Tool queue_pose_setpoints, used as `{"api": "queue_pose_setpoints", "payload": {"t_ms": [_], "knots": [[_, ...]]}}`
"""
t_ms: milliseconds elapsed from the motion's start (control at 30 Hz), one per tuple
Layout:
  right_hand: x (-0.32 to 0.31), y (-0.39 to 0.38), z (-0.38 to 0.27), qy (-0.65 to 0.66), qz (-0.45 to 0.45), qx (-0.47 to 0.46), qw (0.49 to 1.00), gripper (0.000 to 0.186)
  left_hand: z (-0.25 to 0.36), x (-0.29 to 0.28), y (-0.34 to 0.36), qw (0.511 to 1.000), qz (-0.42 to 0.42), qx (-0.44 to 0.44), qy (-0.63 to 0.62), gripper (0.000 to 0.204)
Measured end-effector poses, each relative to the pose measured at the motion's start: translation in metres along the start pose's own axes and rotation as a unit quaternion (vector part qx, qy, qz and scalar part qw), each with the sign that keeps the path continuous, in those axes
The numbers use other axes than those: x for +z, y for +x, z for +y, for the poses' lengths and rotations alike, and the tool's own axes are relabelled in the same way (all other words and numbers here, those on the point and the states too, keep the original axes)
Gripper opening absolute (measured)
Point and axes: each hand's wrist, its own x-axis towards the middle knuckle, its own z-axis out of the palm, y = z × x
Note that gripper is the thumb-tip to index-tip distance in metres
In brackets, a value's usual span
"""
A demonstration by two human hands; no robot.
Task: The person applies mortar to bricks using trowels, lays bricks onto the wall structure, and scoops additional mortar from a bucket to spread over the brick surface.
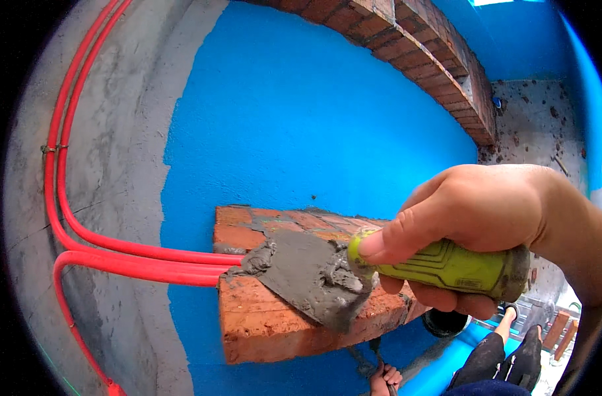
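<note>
My right hand (459, 218) grips the lime-green handle (446, 267) of a trowel, whose blade (301, 284) is coated in grey mortar and lies over the brick ledge (274, 330). Some mortar is heaped at the blade's left end, where red conduits (156, 257) meet the bricks. Low at the bottom edge, below the ledge, my left hand (385, 378) is closed round the dark handle of a tool, whose far end is hard to make out.
A grey concrete wall (109, 165) with clipped red conduits stands left of a blue-coated surface (301, 112). Another brickwork structure (426, 66) runs along the top right, beside debris-strewn concrete (532, 119). A black bucket (446, 323) sits behind the ledge; my legs (505, 356) show lower right.
</note>
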Motion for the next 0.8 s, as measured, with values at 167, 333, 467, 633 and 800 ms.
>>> {"api": "queue_pose_setpoints", "payload": {"t_ms": [167, 333, 467, 633, 800], "knots": [[0.009, -0.004, -0.009, -0.034, 0.015, -0.037, 0.999, 0.047, -0.002, -0.001, 0.003, 1.0, -0.008, -0.015, 0.005, 0.027], [0.016, -0.011, -0.026, -0.092, -0.022, -0.077, 0.993, 0.047, 0.0, -0.02, 0.008, 0.998, -0.042, -0.027, 0.033, 0.028], [0.022, -0.02, -0.024, -0.086, 0.013, -0.089, 0.992, 0.046, -0.007, 0.0, 0.004, 0.999, -0.01, -0.03, 0.02, 0.028], [0.009, -0.027, -0.022, -0.063, 0.036, -0.116, 0.991, 0.045, -0.004, -0.008, 0.002, 0.998, -0.049, -0.01, 0.028, 0.03], [-0.023, -0.053, 0.04, -0.073, 0.162, -0.101, 0.979, 0.038, -0.001, -0.011, 0.004, 0.999, -0.031, -0.023, 0.036, 0.028]]}}
